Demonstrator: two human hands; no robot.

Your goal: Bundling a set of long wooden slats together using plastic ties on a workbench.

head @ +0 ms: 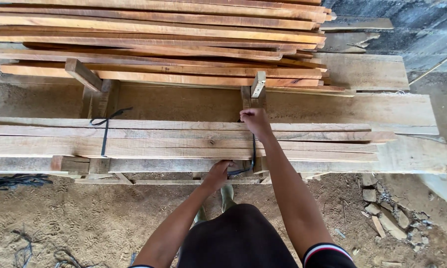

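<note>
— What's the ground and room like?

— Loose sandy dirt floor (84, 213) with footprints, rubble of pale broken stone pieces (387, 218) at the right, and a grey rough concrete wall (422, 25) at the top right.

— What lies around the hands?

— A tall stack of long reddish-brown sawn wooden planks (159, 39) behind, resting on short upright wooden posts (257, 87). Wide grey boards (184, 101) sit between it and the near bundle. An already knotted black strap (106, 131) wraps that bundle further left.

— And the thing being handled?

— A bundle of pale flat wooden planks (184, 141), long axis left to right, ends pointing right. A thin black binding strap (253, 149) crosses it front to back. The right hand (254, 121) is fisted around the strap on top; the left hand (218, 173) pinches its lower end at the front edge.
</note>
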